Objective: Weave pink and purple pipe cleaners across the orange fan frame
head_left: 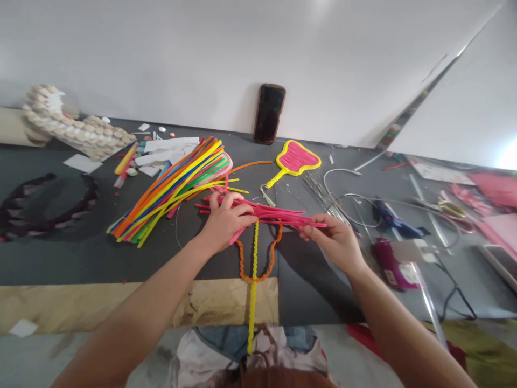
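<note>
My left hand [224, 220] is closed around a bundle of pink pipe cleaners [278, 214] held level above the dark work surface. My right hand [333, 237] pinches the bundle's right end between thumb and fingers. Under the bundle lies a twisted orange loop [270, 264] on a long yellow stem [253, 280] that runs toward me. A heap of multicoloured pipe cleaners [169, 188] lies just left of my left hand.
A finished pink-and-yellow paddle shape [296, 158] lies behind the hands, with a dark phone [269, 113] leaning on the wall. Thin wires [323, 194], a glue gun [398, 221], scissors [450, 209] and pink scraps sit to the right. A black braided piece [44, 210] lies at left.
</note>
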